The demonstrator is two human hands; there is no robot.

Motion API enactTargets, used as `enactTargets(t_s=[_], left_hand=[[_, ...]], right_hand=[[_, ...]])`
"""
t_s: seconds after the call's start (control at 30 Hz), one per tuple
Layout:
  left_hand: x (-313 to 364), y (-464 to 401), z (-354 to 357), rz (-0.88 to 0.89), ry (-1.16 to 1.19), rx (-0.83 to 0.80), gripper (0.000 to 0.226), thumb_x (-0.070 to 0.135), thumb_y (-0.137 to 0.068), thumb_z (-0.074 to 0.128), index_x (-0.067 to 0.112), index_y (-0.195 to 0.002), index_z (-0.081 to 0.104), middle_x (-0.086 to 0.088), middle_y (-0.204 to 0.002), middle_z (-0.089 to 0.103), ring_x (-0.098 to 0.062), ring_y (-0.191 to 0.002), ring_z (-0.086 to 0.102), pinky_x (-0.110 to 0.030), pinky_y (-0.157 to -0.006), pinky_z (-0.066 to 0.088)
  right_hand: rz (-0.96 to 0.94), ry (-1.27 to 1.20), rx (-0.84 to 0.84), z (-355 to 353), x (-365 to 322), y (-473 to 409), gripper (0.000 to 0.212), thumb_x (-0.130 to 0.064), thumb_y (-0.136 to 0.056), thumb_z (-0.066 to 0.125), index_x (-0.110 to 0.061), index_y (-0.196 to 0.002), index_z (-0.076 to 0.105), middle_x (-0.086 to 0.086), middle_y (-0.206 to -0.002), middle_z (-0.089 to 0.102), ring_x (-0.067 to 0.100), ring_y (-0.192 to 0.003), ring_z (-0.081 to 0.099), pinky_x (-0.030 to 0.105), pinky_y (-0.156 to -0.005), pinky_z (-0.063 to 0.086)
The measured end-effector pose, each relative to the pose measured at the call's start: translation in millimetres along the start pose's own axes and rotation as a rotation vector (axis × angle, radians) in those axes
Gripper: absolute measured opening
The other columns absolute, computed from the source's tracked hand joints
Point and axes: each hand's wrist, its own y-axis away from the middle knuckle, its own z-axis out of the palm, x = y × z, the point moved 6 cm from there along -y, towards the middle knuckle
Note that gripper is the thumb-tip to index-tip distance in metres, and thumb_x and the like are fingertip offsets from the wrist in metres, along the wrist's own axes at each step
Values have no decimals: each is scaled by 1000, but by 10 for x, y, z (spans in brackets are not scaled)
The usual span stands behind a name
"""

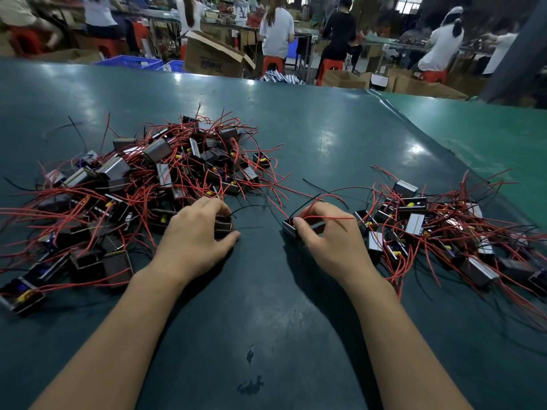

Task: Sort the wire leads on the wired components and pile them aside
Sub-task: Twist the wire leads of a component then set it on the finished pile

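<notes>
Head view shows your right hand [324, 232] pinching a red lead [328, 217] between thumb and curled fingers, with the small dark component [289, 228] it belongs to sitting on the mat directly under your thumb tip. That lead runs from your fingertips outward to your right, roughly level, toward the sorted pile [444, 229]; a black lead [307, 204] rises from the same component and arcs away beyond your knuckles. The coming move turns on this: the lead's long axis already points at the pile lying just past your right fingertips, so your right hand is the nearer one to carry the piece over, I judge.

Your left hand [196, 232] is curled over another component [223, 226], fingers on top and thumb at its near lower edge, gripping it at the near fringe of the unsorted heap [142, 184]. That heap spreads away from your left fingers to the left and ahead, wires tangled in every direction. Between your two sets of fingertips lies a bare stretch of the green mat [260, 291], and the two held pieces are apart from each other.

If you swing the right piece over, loose red wires from the sorted pile reaching toward your fingers could snag, so lifting clear looks wise.
</notes>
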Motion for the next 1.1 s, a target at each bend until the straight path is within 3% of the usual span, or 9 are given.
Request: enactTargets(t_s=[0.1,0.27,0.4,0.57,0.63,0.7,0.8,0.93,1.1], left_hand=[[68,2,-73,46,77,93,38,26,-78,80,16,-111,63,-1,-108,67,-26,-102,61,-38,-92,47],[331,132,-419,326,231,515,45,27,-75,85,6,-109,66,-8,-98,68,-24,-89,63,-38,-83,52],[621,238,-352,560,151,505,46,43,-77,82,8,-105,69,-1,-98,71,-23,-82,60,-42,-77,46],[606,136,80,347,-63,84,70,69,-67,70,14,-109,68,-1,-92,70,-26,-84,61,-41,-76,44],[565,126,55,356,1,120,67,71,-72,65,14,-107,68,0,-94,69,-24,-85,59,-43,-79,44],[517,121,-141,350,127,328,39,52,-84,64,13,-90,68,4,-84,64,-21,-77,56,-41,-78,43],[257,97,-302,143,170,513,29,38,-89,57,15,-72,61,10,-68,48,-21,-66,49,-36,-74,41],[17,9,-86,-111,27,241,52,64,-84,47,21,-61,66,9,-57,47,-29,-77,58,-40,-83,36],[261,26,13,65,-164,252,46,72,-71,56,26,-75,66,6,-83,61,-26,-95,50,-39,-82,30]], right_hand=[[-6,10,10,0,2,0,10,-20,-90,67,-11,-87,70,-1,-87,68,10,-81,61,20,-71,47],[29,-39,73,-30,13,-14,6,-14,-89,65,-15,-83,67,-3,-84,68,5,-75,60,3,-65,39],[107,-165,157,-95,71,-43,14,-11,-86,64,-24,-79,63,-9,-75,68,4,-70,64,10,-68,47],[168,-453,201,-141,141,-44,17,-6,-87,62,-21,-81,68,6,-78,72,25,-77,70,44,-80,58],[184,-527,216,-160,167,-45,20,-3,-87,60,-20,-80,69,4,-76,72,22,-75,71,40,-77,59],[218,-647,236,-174,186,-45,22,1,-88,57,-16,-80,69,1,-74,72,17,-71,70,31,-70,58],[295,-836,283,-197,213,-48,23,6,-89,52,-9,-80,66,5,-72,71,19,-72,68,28,-65,56],[330,-1106,348,-255,222,-64,23,8,-89,44,-8,-83,59,10,-68,67,25,-73,67,29,-64,54],[360,-1304,243,-232,202,-78,17,2,-93,41,-7,-92,56,7,-66,65,24,-72,69,35,-74,52]])
